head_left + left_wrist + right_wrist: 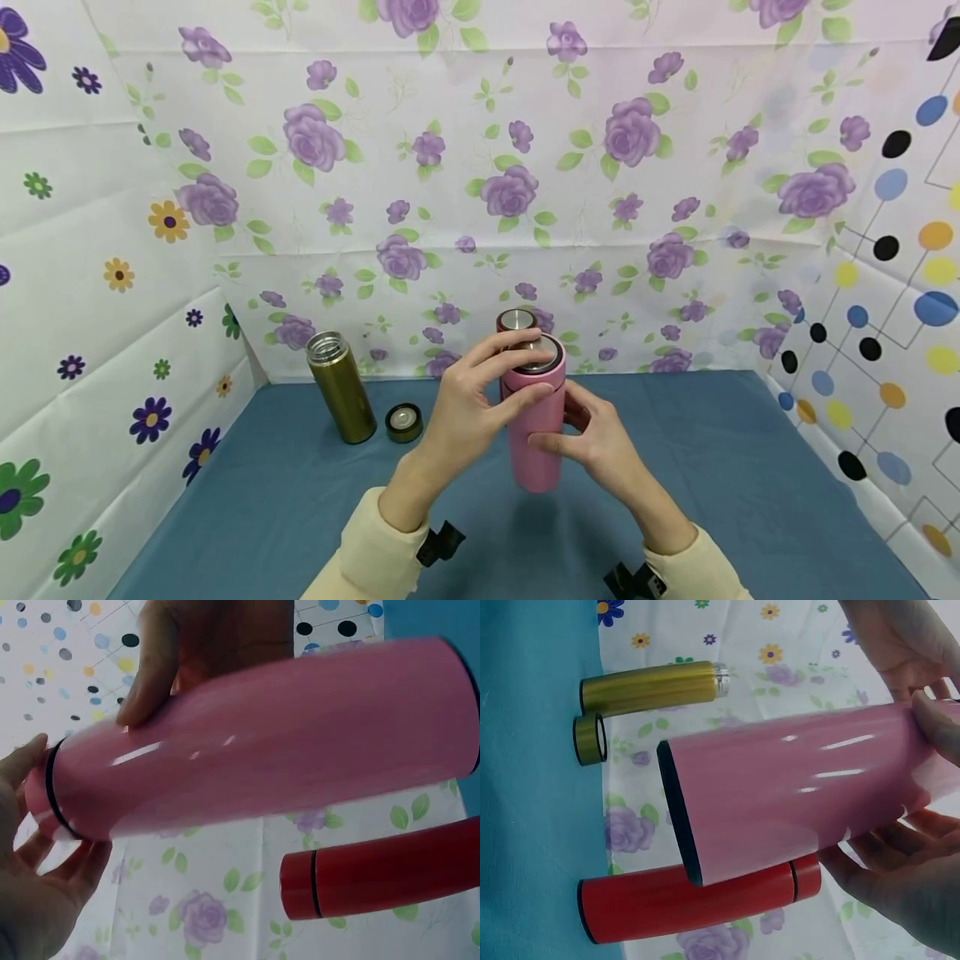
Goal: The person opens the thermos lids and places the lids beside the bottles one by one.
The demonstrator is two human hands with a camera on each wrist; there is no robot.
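A pink thermos flask [536,462] is held upright in both hands, its base above the cloth with a shadow under it. My left hand [471,398] grips the pink lid [551,377] from the left, thumb in front and some fingers over the metal top. My right hand [602,432] grips the body from the right, thumb across the front. In the left wrist view the lid [37,796] sits on the pink body [300,731], a black ring between them. A red flask [697,900] stands behind, lid on, mostly hidden in the head view.
On the left of the blue tablecloth [247,492] stands a gold-green flask [345,400] with its mouth uncovered. Its cap [404,422] lies beside it, to the right. Flower-printed sheeting [450,167] walls the back, with patterned sheets at both sides.
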